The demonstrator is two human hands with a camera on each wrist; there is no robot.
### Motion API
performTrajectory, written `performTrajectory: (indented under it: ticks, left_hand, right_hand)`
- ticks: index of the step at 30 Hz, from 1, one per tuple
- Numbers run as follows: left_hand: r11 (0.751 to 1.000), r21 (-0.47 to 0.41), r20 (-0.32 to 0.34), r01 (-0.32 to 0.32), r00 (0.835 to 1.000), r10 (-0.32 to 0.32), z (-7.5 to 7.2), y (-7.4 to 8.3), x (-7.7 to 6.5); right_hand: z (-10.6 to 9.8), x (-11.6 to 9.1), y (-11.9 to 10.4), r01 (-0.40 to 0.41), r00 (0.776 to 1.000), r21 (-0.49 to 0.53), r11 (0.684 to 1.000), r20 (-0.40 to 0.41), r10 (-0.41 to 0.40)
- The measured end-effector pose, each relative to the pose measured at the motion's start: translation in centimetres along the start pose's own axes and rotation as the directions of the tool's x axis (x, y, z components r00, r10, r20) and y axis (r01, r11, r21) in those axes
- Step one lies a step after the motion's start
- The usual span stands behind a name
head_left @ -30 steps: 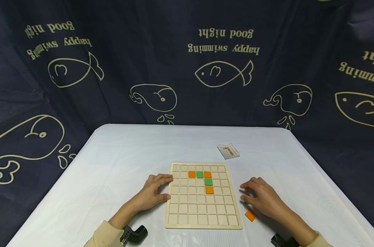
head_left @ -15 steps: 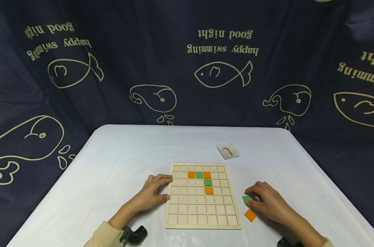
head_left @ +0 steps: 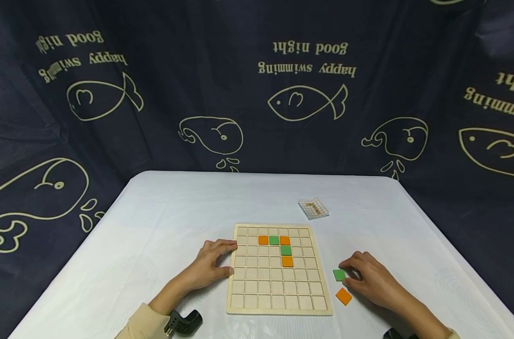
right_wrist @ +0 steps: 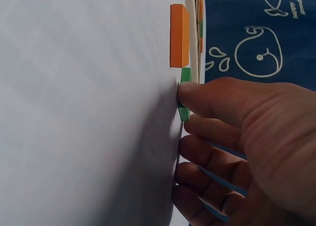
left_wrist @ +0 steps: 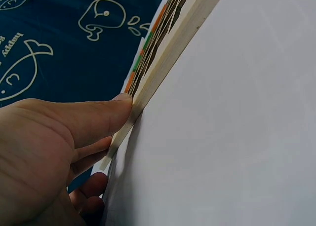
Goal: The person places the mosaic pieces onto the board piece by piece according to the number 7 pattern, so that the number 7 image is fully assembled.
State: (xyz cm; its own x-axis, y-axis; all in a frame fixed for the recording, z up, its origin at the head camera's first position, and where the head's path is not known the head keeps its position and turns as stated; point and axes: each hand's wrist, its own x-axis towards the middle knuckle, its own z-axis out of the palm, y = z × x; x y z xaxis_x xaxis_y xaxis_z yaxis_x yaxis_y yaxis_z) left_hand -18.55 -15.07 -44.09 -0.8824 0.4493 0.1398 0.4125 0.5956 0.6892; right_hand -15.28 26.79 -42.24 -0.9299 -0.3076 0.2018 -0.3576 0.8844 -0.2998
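A wooden grid board (head_left: 264, 287) lies on the table, with several orange and green square tiles in an angled line in its upper cells. My left hand (head_left: 208, 266) rests at the board's left edge, thumb and fingertips spread along it. In the left wrist view, the thumb (left_wrist: 106, 115) touches the board's side. Right of the board, my right hand (head_left: 369, 278) is low over the table beside a loose green tile (head_left: 338, 275). Its thumb and index finger stand apart near the tile's right side. In the right wrist view, the thumb (right_wrist: 212, 100) partly covers the green tile.
A loose orange tile (head_left: 343, 296) lies just nearer than the green one. Behind the board's right corner sits a small patterned card (head_left: 314, 208) with a grid design. A dark printed curtain (head_left: 248, 141) hangs behind the white table (head_left: 189, 202).
My right hand has drawn back slightly right and nearer, uncovering the green tile, which lies on the table. My left hand stays at the board's edge.
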Motion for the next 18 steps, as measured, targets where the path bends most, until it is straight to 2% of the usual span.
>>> performTrajectory:
  ticks: [18]
  left_hand:
    - [1.000, 0.003, -0.006, -0.011, 1.000, 0.011, -0.03, -0.09, -0.01]
  right_hand:
    - [0.11, 0.12, 0.13, 0.000, 1.000, 0.004, 1.000, 0.018, 0.000]
